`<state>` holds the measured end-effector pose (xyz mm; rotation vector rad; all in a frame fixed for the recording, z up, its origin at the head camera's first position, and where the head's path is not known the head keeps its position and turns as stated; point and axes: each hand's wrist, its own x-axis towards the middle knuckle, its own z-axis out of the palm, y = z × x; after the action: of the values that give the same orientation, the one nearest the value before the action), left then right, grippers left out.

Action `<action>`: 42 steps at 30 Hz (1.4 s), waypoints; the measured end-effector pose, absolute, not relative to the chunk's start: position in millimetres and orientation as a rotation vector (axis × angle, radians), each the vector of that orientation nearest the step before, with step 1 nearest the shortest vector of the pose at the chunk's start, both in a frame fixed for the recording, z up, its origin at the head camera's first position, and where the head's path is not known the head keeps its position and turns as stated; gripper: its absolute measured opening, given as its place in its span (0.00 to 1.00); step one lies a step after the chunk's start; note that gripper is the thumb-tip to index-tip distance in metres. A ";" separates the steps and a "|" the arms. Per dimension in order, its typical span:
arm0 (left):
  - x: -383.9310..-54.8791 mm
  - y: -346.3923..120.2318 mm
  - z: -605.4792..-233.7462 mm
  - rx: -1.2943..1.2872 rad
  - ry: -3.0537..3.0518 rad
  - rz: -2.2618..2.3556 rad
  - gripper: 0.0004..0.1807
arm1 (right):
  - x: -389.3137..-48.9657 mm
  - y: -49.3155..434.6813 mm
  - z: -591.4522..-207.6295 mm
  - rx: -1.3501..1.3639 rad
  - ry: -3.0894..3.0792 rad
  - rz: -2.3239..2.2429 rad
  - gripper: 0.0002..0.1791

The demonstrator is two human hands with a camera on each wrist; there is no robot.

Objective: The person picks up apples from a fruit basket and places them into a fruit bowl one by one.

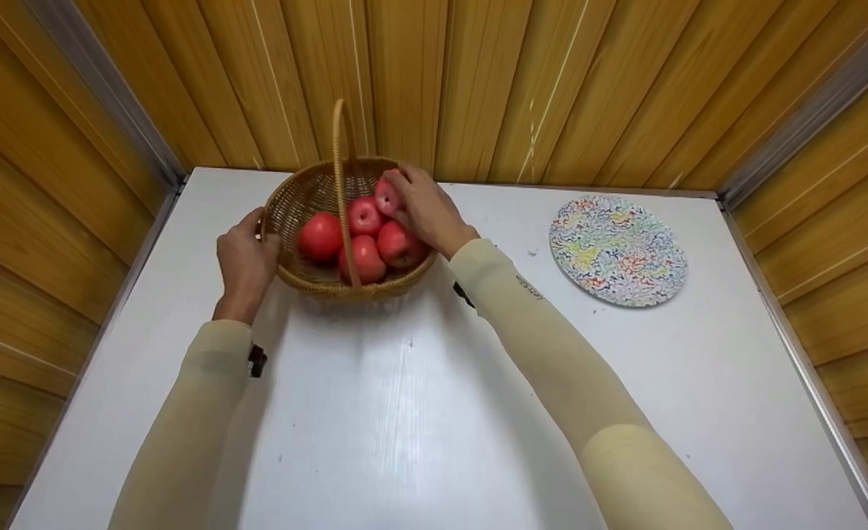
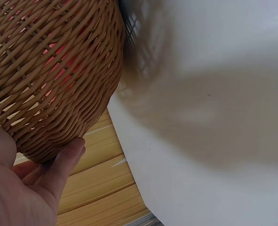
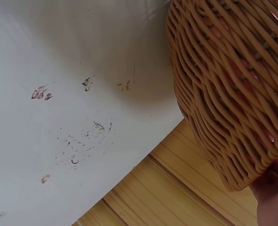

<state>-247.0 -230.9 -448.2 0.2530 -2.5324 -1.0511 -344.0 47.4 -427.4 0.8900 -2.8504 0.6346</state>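
Observation:
A brown wicker basket (image 1: 308, 283) with a tall arched handle (image 1: 339, 147) stands at the back left of the white table. Several red apples lie in it, among them one apple (image 1: 321, 237) on the left side. My left hand (image 1: 246, 258) grips the basket's left rim, the thumb on one side of the wicker and the fingers (image 2: 66, 162) on the other. Over the right rim reaches my right hand (image 1: 430, 210), its fingers curled round an apple (image 1: 388, 195) at the back right of the pile. In the right wrist view the basket wall hides most of this hand.
To the right on the table (image 1: 404, 412) lies a round plate (image 1: 619, 250) with a speckled, many-coloured pattern. Wood-look panels (image 1: 478, 88) rise behind the table and along both sides. Small dark and reddish marks (image 3: 87, 84) dot the tabletop near the right arm.

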 end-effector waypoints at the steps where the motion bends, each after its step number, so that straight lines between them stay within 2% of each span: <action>1: -247.5 -230.9 -448.2 0.252 -2.531 -1.054 0.26 | -344.6 47.8 -427.7 0.885 -2.852 0.648 0.33; 16: -248.4 -232.7 -450.6 0.261 -2.532 -1.055 0.26 | -347.9 51.5 -432.5 0.810 -2.828 0.733 0.34; 42: -244.1 -240.1 -459.1 0.284 -2.541 -1.058 0.25 | -321.3 67.4 -435.1 0.731 -2.356 1.687 0.37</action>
<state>-244.1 -240.1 -459.1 0.2842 -2.5415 -1.0584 -321.3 67.4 -435.1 0.7307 -2.3561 1.6868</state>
